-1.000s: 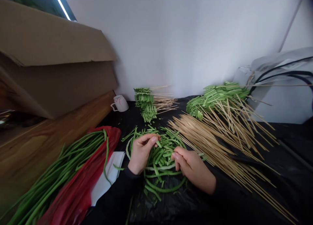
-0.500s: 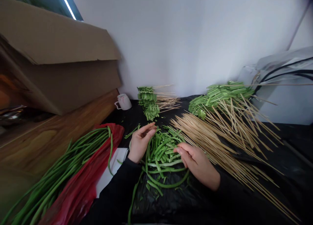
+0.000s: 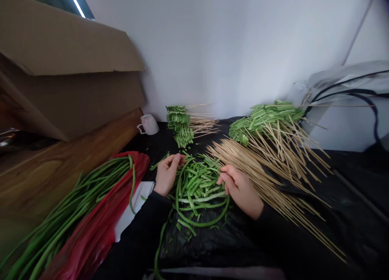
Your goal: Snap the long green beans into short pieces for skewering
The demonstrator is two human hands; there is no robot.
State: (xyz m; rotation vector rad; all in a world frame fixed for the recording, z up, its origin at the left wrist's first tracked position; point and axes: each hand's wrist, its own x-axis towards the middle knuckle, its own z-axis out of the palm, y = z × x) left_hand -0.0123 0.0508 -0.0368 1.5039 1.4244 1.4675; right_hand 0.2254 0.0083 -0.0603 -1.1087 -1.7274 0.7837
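A heap of cut green bean pieces point(image 3: 199, 179) lies on black plastic sheeting point(image 3: 212, 247) between my hands. My left hand point(image 3: 165, 175) rests at the heap's left edge. Its fingers are pinched on the end of a long bean point(image 3: 178, 182) that curves down and round the front of the heap. My right hand point(image 3: 240, 187) is at the heap's right edge, beside a spread of bare bamboo skewers point(image 3: 261, 172). Its fingers are curled closed, and what they hold is hidden.
Two stacks of skewered beans stand at the back, one in the middle point(image 3: 180, 128) and one on the right point(image 3: 267, 114). Uncut long beans point(image 3: 75, 207) lie on a red bag point(image 3: 100, 231) at left, by a wooden ledge point(image 3: 60, 166) and cardboard box point(image 3: 69, 69). A white cup point(image 3: 148, 124) sits by the wall.
My left hand has moved back and left from the heap's middle and closed on a long bean. My right hand has shifted slightly back toward the skewers.
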